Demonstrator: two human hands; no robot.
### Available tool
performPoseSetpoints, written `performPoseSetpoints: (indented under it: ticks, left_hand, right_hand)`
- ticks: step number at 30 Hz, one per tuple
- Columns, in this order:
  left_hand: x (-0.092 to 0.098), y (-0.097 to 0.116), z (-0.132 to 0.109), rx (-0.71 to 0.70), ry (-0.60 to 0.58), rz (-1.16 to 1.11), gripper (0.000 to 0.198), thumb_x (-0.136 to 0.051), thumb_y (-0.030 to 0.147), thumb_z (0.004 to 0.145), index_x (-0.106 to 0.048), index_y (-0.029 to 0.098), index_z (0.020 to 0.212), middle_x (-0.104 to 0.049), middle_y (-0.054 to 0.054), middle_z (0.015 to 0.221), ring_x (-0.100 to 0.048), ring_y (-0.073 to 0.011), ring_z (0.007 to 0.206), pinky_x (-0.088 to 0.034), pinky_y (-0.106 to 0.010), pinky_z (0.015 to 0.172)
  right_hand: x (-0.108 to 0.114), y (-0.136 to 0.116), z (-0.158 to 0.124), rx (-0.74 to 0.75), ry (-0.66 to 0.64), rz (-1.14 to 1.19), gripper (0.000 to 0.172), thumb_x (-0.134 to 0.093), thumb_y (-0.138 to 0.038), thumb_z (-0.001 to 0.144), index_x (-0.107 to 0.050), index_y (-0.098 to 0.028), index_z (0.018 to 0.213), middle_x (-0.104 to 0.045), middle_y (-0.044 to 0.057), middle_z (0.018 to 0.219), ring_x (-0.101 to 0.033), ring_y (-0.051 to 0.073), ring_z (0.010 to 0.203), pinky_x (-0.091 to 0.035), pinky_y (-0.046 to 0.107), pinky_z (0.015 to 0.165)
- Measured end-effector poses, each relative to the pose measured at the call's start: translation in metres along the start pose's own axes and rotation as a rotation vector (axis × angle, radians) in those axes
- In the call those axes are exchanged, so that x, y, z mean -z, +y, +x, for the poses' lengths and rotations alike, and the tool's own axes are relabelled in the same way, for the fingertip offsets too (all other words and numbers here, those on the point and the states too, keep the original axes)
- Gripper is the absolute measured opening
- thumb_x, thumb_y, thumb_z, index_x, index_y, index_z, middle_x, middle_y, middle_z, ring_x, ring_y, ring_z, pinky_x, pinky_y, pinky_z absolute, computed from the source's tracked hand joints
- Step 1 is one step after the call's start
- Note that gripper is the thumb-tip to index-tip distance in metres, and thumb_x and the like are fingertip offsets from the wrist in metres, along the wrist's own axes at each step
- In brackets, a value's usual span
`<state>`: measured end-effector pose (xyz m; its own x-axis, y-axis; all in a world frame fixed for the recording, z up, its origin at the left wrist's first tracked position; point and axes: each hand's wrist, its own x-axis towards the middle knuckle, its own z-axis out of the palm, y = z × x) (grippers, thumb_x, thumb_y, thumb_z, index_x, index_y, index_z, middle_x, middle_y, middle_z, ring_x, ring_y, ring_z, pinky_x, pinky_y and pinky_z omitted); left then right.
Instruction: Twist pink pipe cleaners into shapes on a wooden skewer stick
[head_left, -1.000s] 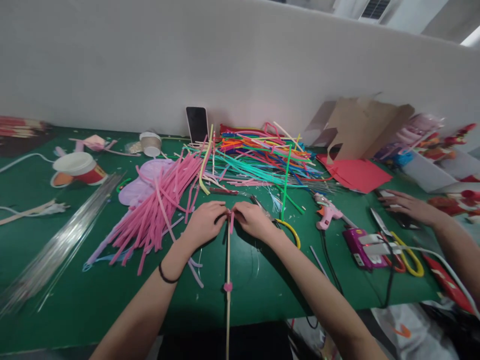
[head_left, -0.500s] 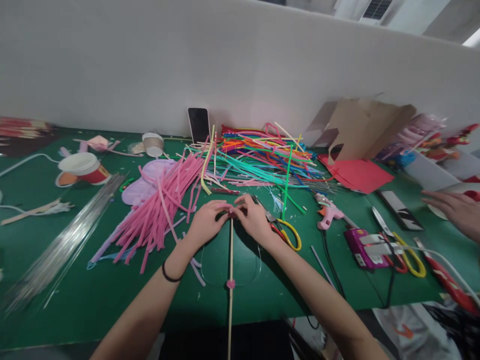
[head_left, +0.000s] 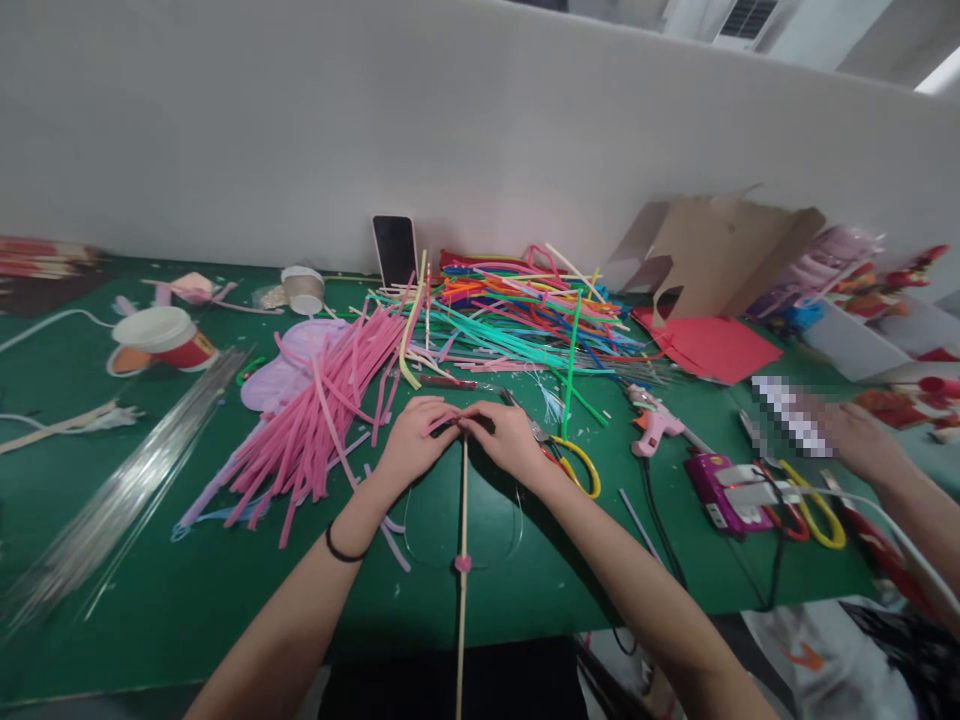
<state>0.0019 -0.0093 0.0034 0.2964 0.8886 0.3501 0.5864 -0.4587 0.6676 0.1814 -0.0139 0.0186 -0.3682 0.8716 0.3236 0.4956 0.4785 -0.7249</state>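
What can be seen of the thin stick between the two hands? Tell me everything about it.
The stick is thin, straight and pale, wooden by its look. The left hand and right hand pinch its far end together, hiding the tip. From there it runs toward the camera, over the green table, past its near edge and out of the picture's bottom. A small pink bit sits partway down it. Whether it rests on the table cannot be told.
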Motion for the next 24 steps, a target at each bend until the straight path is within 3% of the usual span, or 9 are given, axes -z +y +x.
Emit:
performPoseSetpoints:
  ticks: [3,7,10,17,24]
  left_hand:
    - [0.004,0.003,0.001,-0.044,0.033,-0.032,0.023,-0.065,0.031,0.083,-0.065,0.022,0.104,-0.070,-0.006,0.108,-0.060,-0.0231,0.105,-0.047,-0.042,0.094]
    - [0.010,0.003,0.000,-0.116,0.038,-0.003,0.012,-0.059,0.029,0.088,-0.068,0.022,0.089,-0.071,-0.006,0.100,-0.061,-0.0224,0.104,-0.047,-0.041,0.095]
    - [0.012,0.001,-0.001,-0.119,0.009,0.099,0.013,-0.056,0.026,0.090,-0.067,0.021,0.089,-0.071,-0.006,0.096,-0.059,-0.0238,0.106,-0.046,-0.042,0.095]
    - [0.014,0.000,-0.001,-0.155,-0.025,0.186,0.012,-0.056,0.023,0.089,-0.067,0.021,0.087,-0.072,-0.005,0.097,-0.057,-0.0257,0.110,-0.045,-0.044,0.095]
    - [0.015,-0.002,-0.001,-0.104,-0.027,0.174,0.013,-0.058,0.019,0.085,-0.066,0.020,0.074,-0.073,-0.005,0.100,-0.058,-0.0259,0.108,-0.045,-0.046,0.095]
  right_hand:
    - [0.002,0.003,0.001,-0.049,-0.022,0.018,0.012,-0.057,-0.021,0.089,-0.068,-0.020,0.093,-0.073,0.000,0.080,-0.067,0.015,0.073,-0.048,0.025,0.070]
    - [0.003,0.002,-0.001,-0.057,-0.044,0.043,0.013,-0.054,-0.023,0.091,-0.067,-0.021,0.092,-0.073,-0.001,0.081,-0.067,0.014,0.073,-0.047,0.024,0.071]
    - [0.004,0.002,-0.002,-0.078,-0.040,0.021,0.015,-0.053,-0.025,0.092,-0.067,-0.022,0.091,-0.072,-0.001,0.081,-0.066,0.014,0.073,-0.047,0.025,0.071]
    - [0.017,0.009,-0.009,0.043,0.062,-0.293,0.006,-0.060,-0.021,0.085,-0.066,-0.019,0.084,-0.063,0.009,0.101,-0.051,0.025,0.102,-0.043,0.040,0.089]
    - [0.023,0.016,-0.012,-0.011,0.019,-0.396,0.003,-0.065,-0.022,0.081,-0.066,-0.021,0.078,-0.053,0.010,0.117,-0.039,0.031,0.112,-0.036,0.051,0.091]
